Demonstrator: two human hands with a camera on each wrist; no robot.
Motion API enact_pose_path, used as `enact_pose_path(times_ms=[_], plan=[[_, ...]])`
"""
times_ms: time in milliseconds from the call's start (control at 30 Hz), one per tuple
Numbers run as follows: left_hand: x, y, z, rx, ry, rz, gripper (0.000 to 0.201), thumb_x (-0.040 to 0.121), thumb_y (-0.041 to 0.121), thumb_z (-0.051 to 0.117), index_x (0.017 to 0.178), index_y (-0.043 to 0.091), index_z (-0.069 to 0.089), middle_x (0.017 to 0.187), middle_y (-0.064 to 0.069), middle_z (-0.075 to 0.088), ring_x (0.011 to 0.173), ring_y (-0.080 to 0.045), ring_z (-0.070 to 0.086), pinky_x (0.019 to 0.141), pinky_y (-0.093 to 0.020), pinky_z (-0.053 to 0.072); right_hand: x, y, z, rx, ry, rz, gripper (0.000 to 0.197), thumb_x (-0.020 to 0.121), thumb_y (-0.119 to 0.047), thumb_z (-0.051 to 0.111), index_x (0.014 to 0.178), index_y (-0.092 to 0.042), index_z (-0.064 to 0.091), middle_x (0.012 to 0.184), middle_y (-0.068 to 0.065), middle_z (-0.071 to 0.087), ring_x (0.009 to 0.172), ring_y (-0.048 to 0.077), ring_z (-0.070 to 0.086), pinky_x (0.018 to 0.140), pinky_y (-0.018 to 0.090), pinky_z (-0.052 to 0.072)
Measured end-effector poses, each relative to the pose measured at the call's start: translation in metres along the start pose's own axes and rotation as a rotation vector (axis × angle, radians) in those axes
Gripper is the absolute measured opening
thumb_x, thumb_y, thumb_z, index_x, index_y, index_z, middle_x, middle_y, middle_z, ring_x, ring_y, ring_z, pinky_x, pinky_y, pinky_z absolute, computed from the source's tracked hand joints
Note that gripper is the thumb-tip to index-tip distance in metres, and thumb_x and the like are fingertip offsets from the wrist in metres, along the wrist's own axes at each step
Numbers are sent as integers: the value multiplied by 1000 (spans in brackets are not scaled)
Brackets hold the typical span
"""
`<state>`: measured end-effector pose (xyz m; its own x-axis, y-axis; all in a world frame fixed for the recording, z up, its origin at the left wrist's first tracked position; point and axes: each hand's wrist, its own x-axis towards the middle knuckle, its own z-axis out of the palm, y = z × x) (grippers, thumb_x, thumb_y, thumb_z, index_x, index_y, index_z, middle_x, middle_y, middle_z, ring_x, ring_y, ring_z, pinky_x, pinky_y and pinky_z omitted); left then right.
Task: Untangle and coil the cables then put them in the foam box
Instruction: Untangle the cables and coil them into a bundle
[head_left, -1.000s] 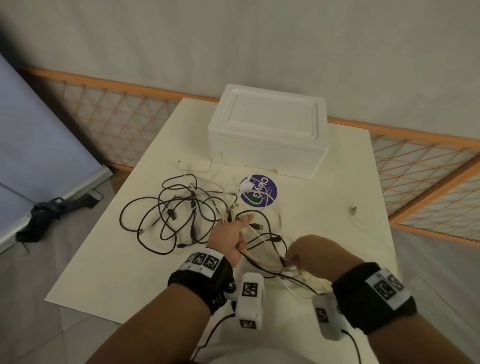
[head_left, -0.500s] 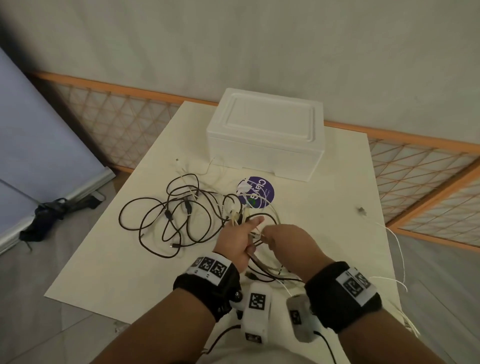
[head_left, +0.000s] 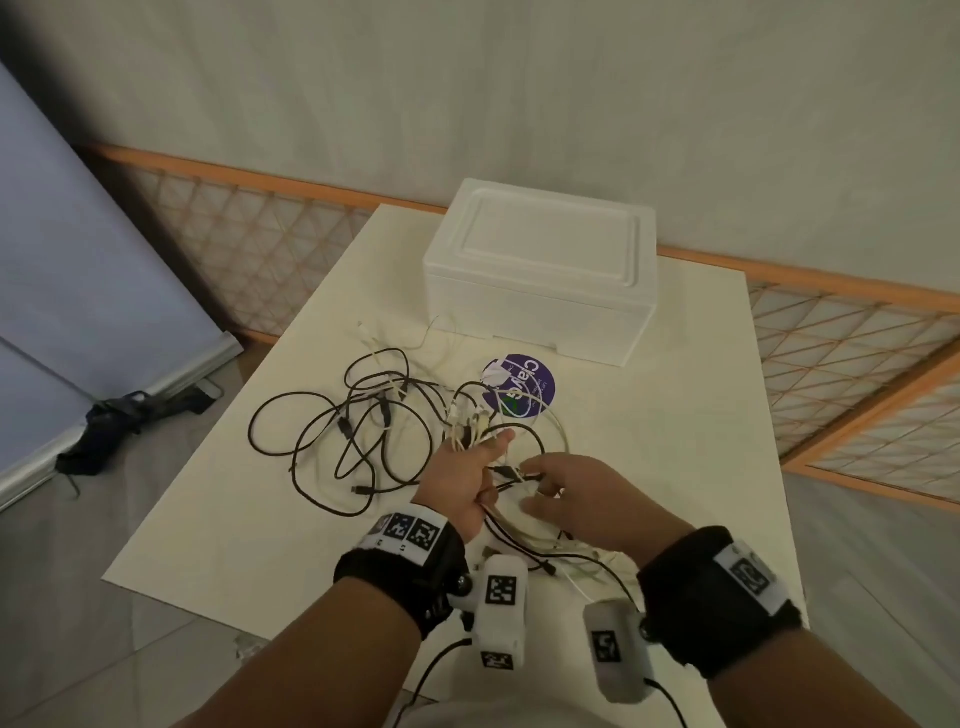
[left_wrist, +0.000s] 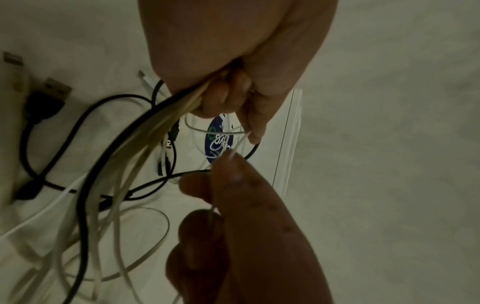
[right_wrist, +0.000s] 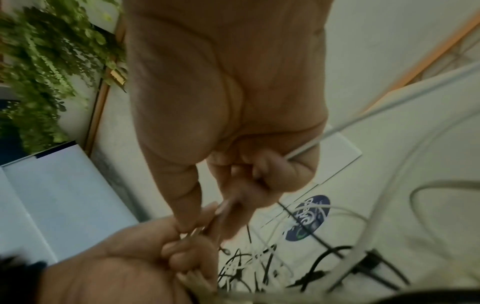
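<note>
A cream table (head_left: 649, 467) stands against a pale wall, with an orange-framed lattice (head_left: 249, 270) behind it and a grey tiled floor below. A blue panel (head_left: 78, 270) leans at the left, and a dark bundle (head_left: 119, 421) lies on the floor beside it. In the right wrist view, green foliage (right_wrist: 44, 67) shows at the upper left.

One white foam box (head_left: 540, 270) sits at the far middle of the table, lid on. One round purple sticker (head_left: 519, 387) lies just in front of it.

The cables (head_left: 358, 431), black and white, sprawl tangled across the table's middle and left; how many there are cannot be counted. The left hand (head_left: 462, 478) has its grip clenched round a bunch of white and black strands. The right hand (head_left: 576, 493), just beside it, pinches a thin white strand between thumb and fingertips.

The near table edge is hidden by the forearms and two wrist cameras. Both wrist views are dim and blurred, and the plugs are hard to tell apart.
</note>
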<state>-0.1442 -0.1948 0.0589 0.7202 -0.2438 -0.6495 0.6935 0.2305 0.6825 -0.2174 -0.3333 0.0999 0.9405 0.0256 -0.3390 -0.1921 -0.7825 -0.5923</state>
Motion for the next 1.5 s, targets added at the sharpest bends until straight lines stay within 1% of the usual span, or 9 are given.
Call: enact_pose_path(times_ms=[100, 233, 367, 667, 933, 1100, 1200, 1300, 1500], plan=[[-9, 7, -3, 94, -86, -72, 4, 93, 9, 57, 92, 5, 58, 92, -7, 70, 32, -6, 25, 35, -17, 22, 5, -6, 4, -106, -1, -44, 15, 94, -35, 53, 92, -23, 61, 70, -11, 49, 63, 1, 44, 70, 28, 40], [-10, 12, -26, 229, -49, -161, 16, 100, 15, 45, 86, 9, 50, 76, -13, 70, 32, -7, 24, 36, -17, 21, 0, 7, -6, 224, 98, 37, 16, 89, -22, 61, 76, -16, 68, 57, -8, 49, 53, 3, 42, 56, 17, 33], [-9, 10, -40, 63, 24, -22, 24, 95, 10, 50, 71, 14, 45, 47, 3, 38, 33, -7, 23, 36, -18, 18, -4, 2, -16, 552, 249, 56, 23, 87, -8, 55, 67, -2, 65, 54, -13, 55, 54, -2, 46, 57, 9, 35], [-21, 17, -38, -268, -183, -69, 18, 90, 12, 45, 72, 15, 45, 58, 1, 38, 46, -11, 31, 50, -25, 32, 15, -30, 25, 218, 215, -151, 20, 98, -28, 45, 94, -16, 60, 78, 2, 63, 72, 13, 56, 68, 28, 43], [-25, 16, -48, -173, -191, 33, 22, 95, 25, 54, 82, 10, 63, 63, -2, 54, 58, -13, 46, 50, -23, 37, 17, -53, 42, 100, 241, -179, 16, 97, -24, 50, 102, -17, 63, 66, -18, 50, 61, -4, 49, 63, 11, 37], [-23, 18, -61, -156, -166, 65, 26, 98, 24, 49, 81, 11, 63, 72, -2, 54, 58, -10, 46, 51, -22, 39, 16, -61, 43, 35, 182, -109, 21, 96, -31, 52, 105, -23, 69, 86, -3, 69, 80, 10, 60, 75, 26, 46], [-21, 24, -70, -289, -186, 70, 24, 100, 25, 43, 81, 14, 55, 92, -8, 71, 78, -16, 63, 63, -27, 50, 14, -59, 44, -8, 206, -87, 23, 96, -31, 51, 110, -26, 69, 98, -7, 70, 84, 6, 58, 72, 17, 43], [-16, 30, -82, -420, -190, 95, 31, 101, 28, 41, 76, 15, 51, 61, -3, 59, 66, -19, 67, 73, -37, 55, 8, -51, 45, 10, 211, 14, 21, 94, -32, 52, 103, -27, 70, 93, -10, 69, 77, 3, 56, 69, 15, 41], [-4, 56, -127, -417, -74, 176, 37, 100, 38, 41, 66, 21, 39, 46, 8, 22, 35, -7, 20, 34, -16, 21, -24, 7, 24, -37, 227, 402, 19, 86, -41, 61, 88, -27, 74, 91, -5, 71, 85, 11, 63, 78, 27, 47]])
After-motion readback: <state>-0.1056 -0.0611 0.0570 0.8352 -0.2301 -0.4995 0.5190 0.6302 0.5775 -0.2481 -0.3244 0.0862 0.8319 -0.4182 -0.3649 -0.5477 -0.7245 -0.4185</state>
